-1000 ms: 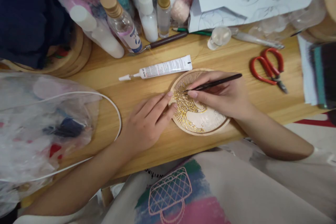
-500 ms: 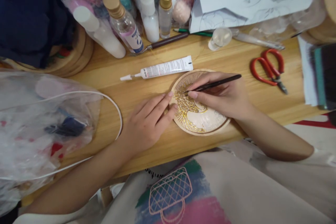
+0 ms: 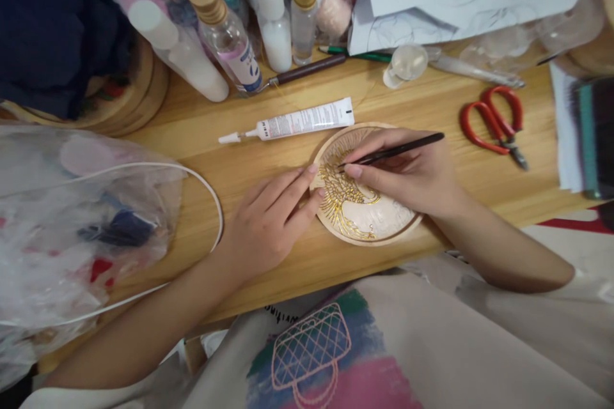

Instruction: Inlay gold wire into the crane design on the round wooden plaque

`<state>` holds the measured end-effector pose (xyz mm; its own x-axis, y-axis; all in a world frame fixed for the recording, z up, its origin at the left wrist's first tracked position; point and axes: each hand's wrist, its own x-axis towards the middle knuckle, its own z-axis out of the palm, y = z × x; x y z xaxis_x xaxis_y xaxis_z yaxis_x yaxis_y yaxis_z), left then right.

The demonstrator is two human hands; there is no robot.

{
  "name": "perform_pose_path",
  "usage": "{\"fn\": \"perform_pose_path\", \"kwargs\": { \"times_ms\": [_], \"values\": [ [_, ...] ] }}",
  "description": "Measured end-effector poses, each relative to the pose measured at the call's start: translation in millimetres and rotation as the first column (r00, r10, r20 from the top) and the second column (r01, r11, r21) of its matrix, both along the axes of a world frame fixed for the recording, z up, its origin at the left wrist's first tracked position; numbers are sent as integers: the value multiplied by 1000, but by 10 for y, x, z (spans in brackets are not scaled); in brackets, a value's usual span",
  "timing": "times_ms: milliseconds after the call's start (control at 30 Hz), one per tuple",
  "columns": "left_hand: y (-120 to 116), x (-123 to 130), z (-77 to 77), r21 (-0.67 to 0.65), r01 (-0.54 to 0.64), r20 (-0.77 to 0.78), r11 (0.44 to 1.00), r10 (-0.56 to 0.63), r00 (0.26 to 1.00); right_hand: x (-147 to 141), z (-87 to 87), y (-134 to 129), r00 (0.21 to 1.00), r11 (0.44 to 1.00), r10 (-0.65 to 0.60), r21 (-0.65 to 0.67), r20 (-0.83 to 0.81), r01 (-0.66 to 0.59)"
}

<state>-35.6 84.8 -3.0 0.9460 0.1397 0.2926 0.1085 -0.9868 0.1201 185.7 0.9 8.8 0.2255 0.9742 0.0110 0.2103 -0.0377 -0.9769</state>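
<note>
Right hand pinches a dark thin brush, tip down at the gold pattern on a round wooden plaque. Left hand, fingers slightly spread, fingertips touching the plaque's left rim. Plaque lies flat on the wooden table, white tube just beyond it. Red-handled pliers right of the right hand, apart. Clear plastic bag at far left.

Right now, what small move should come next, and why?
Probably a short upward stroke with the dark tool in the right hand: its tip is beside gold lines, paler ones lie above, and the left hand touches the disc's edge.
</note>
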Motion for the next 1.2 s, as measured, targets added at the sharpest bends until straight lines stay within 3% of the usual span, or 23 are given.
{"fn": "perform_pose_path", "kwargs": {
  "times_ms": [533,800,1200],
  "values": [
    [-5,17,18,45,4,-1,999,-4,1000,-5,-12,6,1000,1000,-3,14,19,3],
    [-3,0,-37,-13,-22,13,1000,22,1000,12,-5,-6,997,999,15,42,76,-18],
    [-9,31,-22,-14,-26,31,1000,27,999,15,-44,-30,947,962,205,125,248,-241]
  ]
}}
